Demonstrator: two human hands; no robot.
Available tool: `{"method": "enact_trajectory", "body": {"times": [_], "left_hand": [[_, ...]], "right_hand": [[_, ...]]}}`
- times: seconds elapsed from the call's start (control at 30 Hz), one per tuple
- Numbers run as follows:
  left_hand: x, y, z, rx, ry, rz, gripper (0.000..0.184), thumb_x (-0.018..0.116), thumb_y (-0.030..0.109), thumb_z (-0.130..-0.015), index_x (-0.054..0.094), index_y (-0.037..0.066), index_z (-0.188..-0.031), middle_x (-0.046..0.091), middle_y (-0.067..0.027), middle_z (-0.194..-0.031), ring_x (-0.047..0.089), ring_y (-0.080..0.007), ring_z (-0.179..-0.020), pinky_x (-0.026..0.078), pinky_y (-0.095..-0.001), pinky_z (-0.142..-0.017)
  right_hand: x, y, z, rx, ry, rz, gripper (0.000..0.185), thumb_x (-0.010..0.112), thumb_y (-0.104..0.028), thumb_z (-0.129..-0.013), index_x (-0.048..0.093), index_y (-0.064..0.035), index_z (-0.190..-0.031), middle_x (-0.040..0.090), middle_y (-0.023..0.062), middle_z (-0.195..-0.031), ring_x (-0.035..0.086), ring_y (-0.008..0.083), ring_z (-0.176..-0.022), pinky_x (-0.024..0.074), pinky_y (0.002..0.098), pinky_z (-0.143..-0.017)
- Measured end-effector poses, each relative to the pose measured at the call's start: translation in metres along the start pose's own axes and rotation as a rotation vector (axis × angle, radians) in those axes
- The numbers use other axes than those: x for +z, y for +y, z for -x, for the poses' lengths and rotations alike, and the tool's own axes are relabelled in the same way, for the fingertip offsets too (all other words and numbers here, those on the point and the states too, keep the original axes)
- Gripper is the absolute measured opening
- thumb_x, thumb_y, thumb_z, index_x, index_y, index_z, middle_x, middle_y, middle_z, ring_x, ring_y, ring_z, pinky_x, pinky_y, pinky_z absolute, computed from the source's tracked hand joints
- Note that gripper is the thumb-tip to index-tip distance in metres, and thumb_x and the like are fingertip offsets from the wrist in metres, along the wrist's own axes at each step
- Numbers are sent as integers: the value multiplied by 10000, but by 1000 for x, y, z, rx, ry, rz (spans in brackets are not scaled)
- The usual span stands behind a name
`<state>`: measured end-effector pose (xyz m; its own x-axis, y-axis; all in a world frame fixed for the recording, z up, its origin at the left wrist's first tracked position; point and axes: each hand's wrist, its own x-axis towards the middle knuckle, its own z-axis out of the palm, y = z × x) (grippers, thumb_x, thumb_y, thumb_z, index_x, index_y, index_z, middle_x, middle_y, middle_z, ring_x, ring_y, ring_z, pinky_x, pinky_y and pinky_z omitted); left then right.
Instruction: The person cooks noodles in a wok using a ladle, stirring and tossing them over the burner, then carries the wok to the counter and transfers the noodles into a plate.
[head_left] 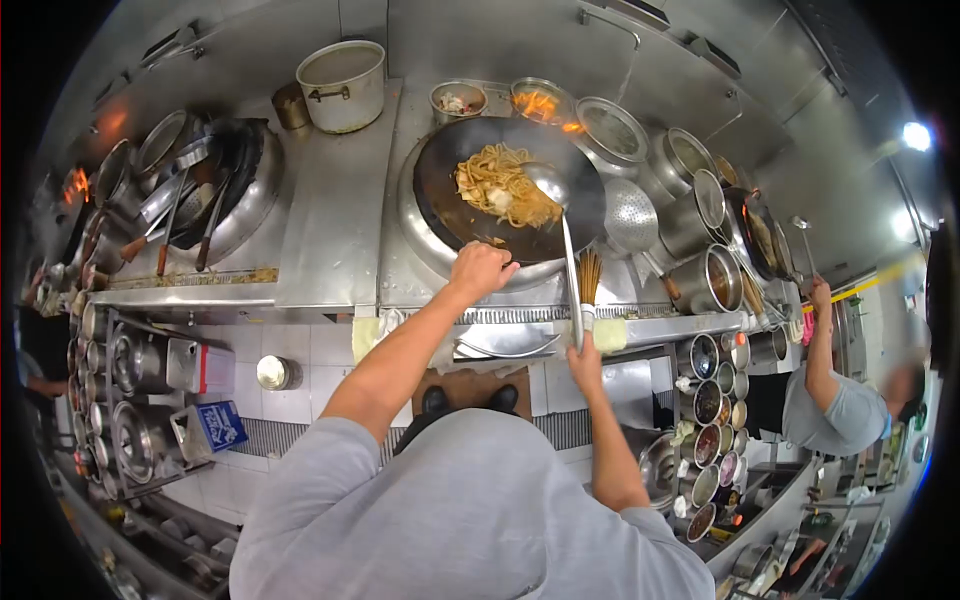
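Observation:
A dark wok (440,200) sits tilted on the burner in front of me, with noodles and pale pieces (497,183) in its upper middle. My left hand (482,270) is closed at the wok's near rim; the fingers hide the exact grip. In my right hand (585,362) is the long handle of a steel ladle (546,183). The ladle's bowl rests against the right side of the noodles. Just beside its handle stands a bamboo wok brush (590,280), close to my right hand.
A perforated strainer (630,215) lies right of the wok. Behind it are a small bowl (458,102) and lidded pots (612,130); a large pot (341,85) stands left. Several seasoning tins (707,400) line the right. Another person (835,400) works at a far-right wok.

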<state>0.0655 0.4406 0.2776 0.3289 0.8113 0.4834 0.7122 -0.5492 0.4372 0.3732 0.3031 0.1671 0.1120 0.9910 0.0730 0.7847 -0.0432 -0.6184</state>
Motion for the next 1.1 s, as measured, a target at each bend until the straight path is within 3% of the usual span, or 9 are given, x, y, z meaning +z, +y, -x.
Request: {"method": "enact_trajectory", "body": {"times": [0.2, 0.27, 0.47, 0.57, 0.67, 0.73, 0.77, 0.97, 1.1], "left_hand": [[7, 5, -4, -15, 40, 3, 317, 691, 338, -788, 642, 57, -650, 623, -132, -604, 625, -310, -641, 483, -416, -678], [12, 6, -3, -6, 34, 2, 315, 686, 340, -793, 640, 60, -657, 625, -130, -611, 626, -302, -647, 479, -411, -689], [26, 15, -5, -14, 26, -40, 268, 670, 304, -810, 635, 68, -688, 645, -119, -658, 634, -289, -672, 467, -404, -710], [31, 22, -7, -28, 1, -52, 226, 664, 280, -811, 637, 73, -725, 657, -110, -713, 633, -286, -724, 461, -407, -730], [23, 27, -4, -20, 4, -49, 205, 654, 267, -819, 623, 69, -776, 642, -97, -768, 603, -283, -796, 441, -414, -755], [19, 28, -4, 2, 24, -44, 195, 648, 256, -825, 612, 66, -801, 631, -89, -796, 581, -282, -831, 428, -416, -766], [18, 26, -2, 31, 78, 33, 181, 640, 240, -832, 596, 66, -813, 615, -85, -807, 561, -284, -837, 417, -418, -762], [15, 24, -1, 81, 94, 89, 135, 632, 176, -838, 558, 75, -789, 587, -80, -773, 533, -285, -790, 391, -427, -717], [8, 33, 5, 17, 66, 66, 175, 653, 190, -829, 636, 77, -961, 599, -99, -936, 527, -310, -949, 392, -434, -850]], "right_hand": [[-14, -23, 18, 224, -87, -268, 289, 634, -172, -822, 526, -38, -1054, 616, 243, -812, 604, 441, -764, 478, 458, -687], [-30, -3, 19, 61, -93, -99, 308, 638, -174, -811, 532, -44, -1070, 618, 234, -790, 613, 433, -747, 483, 454, -664], [-34, -27, -2, 26, -10, -54, 322, 659, -175, -792, 552, -40, -1065, 635, 233, -823, 624, 432, -794, 488, 452, -678], [0, -36, -25, 22, 77, -97, 291, 660, -160, -802, 567, -22, -1040, 656, 190, -818, 639, 384, -740, 492, 435, -684], [9, -60, -41, 54, 102, -421, 260, 630, -148, -845, 548, -28, -1061, 616, 107, -719, 578, 252, -546, 475, 384, -541], [-28, -107, -43, 377, -126, -885, 253, 586, -139, -888, 497, -55, -1109, 505, 19, -644, 443, 122, -433, 389, 312, -397], [-37, -120, -46, 359, -135, -973, 271, 558, -140, -908, 443, -77, -1144, 426, -9, -612, 364, 75, -389, 306, 260, -332], [-67, -129, -75, 341, -114, -916, 188, 561, -151, -926, 437, -88, -1053, 430, -14, -626, 384, 72, -412, 331, 252, -348], [-72, -110, -93, 344, 0, -1025, 191, 571, -168, -928, 420, -81, -1007, 438, -7, -651, 400, 72, -424, 343, 248, -351]]}}
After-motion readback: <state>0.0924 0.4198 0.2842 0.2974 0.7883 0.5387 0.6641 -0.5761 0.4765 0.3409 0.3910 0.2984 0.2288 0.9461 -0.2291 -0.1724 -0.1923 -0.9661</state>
